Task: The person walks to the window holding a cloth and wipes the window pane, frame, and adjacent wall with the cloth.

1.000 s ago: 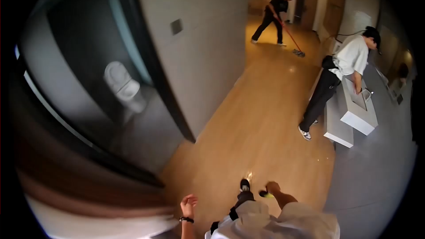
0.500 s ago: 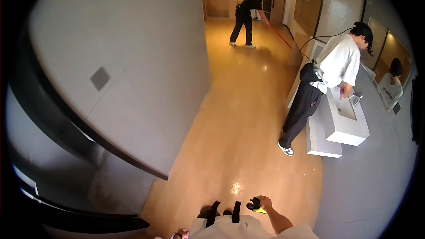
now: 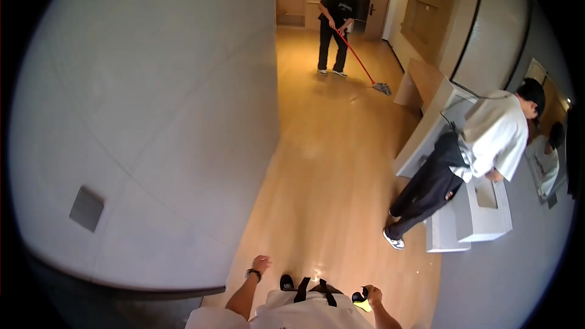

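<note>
My left hand (image 3: 262,263), with a dark band (image 3: 254,275) at the wrist, is held out over the wooden floor near the grey wall. Its fingers look loosely bent, and nothing shows in them. Lower right, my right hand (image 3: 373,296) is closed around a small black and yellow-green item (image 3: 362,302); its kind is unclear, and the fingers partly hide it. Between my hands, dark straps (image 3: 301,290) hang in front of my pale clothing.
A grey wall (image 3: 164,116) runs along the left. At right a person in a white shirt (image 3: 493,134) leans over a white washbasin (image 3: 485,216) below a mirror. Farther off, a person in black (image 3: 339,9) holds a red-handled mop (image 3: 359,58) on the wooden floor (image 3: 304,164).
My view has shifted, and my left hand has risen into fuller sight. The right hand still holds its item. The far person stands more upright, the mop head now visible.
</note>
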The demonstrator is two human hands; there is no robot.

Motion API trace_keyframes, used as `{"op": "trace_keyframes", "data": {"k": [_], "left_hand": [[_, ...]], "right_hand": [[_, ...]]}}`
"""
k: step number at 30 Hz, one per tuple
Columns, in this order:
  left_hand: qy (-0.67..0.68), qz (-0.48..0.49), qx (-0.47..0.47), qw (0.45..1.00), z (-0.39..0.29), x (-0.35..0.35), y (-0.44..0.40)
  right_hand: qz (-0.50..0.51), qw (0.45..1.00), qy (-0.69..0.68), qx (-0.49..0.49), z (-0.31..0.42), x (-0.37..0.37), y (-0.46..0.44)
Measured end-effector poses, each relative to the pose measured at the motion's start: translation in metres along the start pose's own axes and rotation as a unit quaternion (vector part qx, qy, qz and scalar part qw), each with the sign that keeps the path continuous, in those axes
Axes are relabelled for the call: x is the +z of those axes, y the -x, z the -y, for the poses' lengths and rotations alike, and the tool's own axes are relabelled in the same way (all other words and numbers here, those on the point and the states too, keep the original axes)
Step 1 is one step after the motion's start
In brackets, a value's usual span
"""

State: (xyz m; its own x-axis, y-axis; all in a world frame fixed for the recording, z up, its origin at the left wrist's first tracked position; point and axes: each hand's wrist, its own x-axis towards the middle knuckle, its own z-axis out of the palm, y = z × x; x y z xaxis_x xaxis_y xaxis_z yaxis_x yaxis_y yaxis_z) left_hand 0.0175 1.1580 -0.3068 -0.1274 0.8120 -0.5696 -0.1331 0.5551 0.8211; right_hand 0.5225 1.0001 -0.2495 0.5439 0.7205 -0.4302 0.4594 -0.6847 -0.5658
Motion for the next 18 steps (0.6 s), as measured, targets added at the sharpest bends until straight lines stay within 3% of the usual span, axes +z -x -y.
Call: {"op": "trace_keyframes", "data": {"k": [1, 2, 4, 6, 7, 8, 10, 11, 13, 14, 15, 16, 17, 18], "left_hand": [[0.094, 0.086, 0.002, 0.992, -0.019, 0.017, -0.03], [0.111, 0.125, 0.06, 0.984, -0.043, 0.04, -0.058], [-0.046, 0.131, 0.145, 0.98, -0.133, 0.083, -0.084], [-0.147, 0.08, 0.238, 0.957, -0.202, 0.105, -0.128], [-0.171, 0.024, 0.242, 0.955, -0.257, 0.112, -0.13], [-0.245, -0.043, 0.361, 0.899, -0.29, 0.108, -0.158], [-0.316, -0.171, 0.433, 0.827, -0.384, 0.093, -0.193], [-0.403, -0.296, 0.469, 0.728, -0.416, 0.079, -0.22], [-0.448, -0.391, 0.426, 0.682, -0.498, 0.058, -0.23], [-0.485, -0.431, 0.396, 0.65, -0.53, 0.052, -0.236], [-0.506, -0.46, 0.366, 0.631, -0.543, 0.042, -0.241], [-0.519, -0.492, 0.345, 0.609, -0.567, 0.04, -0.257], [-0.517, -0.498, 0.35, 0.602, -0.585, 0.04, -0.274], [-0.515, -0.518, 0.3, 0.613, -0.59, 0.037, -0.287]], "right_hand": [[-0.005, 0.997, -0.068, -0.026, 0.03, -0.006, 0.002], [-0.01, 0.995, -0.099, -0.004, 0.054, -0.004, -0.003], [-0.008, 0.992, -0.125, 0.019, 0.091, 0.008, -0.028], [-0.07, 0.993, -0.081, 0.053, 0.088, 0.027, -0.063], [-0.065, 0.994, -0.078, 0.05, 0.084, 0.034, -0.082], [-0.048, 0.995, -0.058, 0.062, 0.083, 0.041, -0.106], [-0.023, 0.998, -0.015, 0.065, 0.121, 0.041, -0.156], [-0.029, 0.999, 0.0, 0.013, 0.118, 0.046, -0.194], [-0.022, 0.998, -0.062, 0.008, 0.162, 0.043, -0.25], [0.067, 0.962, -0.252, 0.076, 0.133, 0.07, -0.318], [-0.009, 0.993, -0.115, 0.023, 0.177, 0.062, -0.334], [-0.014, 0.994, -0.103, 0.028, 0.214, 0.064, -0.364], [-0.021, 0.995, -0.093, 0.031, 0.254, 0.067, -0.402], [0.02, 0.978, -0.208, 0.014, 0.297, 0.075, -0.441]]}}
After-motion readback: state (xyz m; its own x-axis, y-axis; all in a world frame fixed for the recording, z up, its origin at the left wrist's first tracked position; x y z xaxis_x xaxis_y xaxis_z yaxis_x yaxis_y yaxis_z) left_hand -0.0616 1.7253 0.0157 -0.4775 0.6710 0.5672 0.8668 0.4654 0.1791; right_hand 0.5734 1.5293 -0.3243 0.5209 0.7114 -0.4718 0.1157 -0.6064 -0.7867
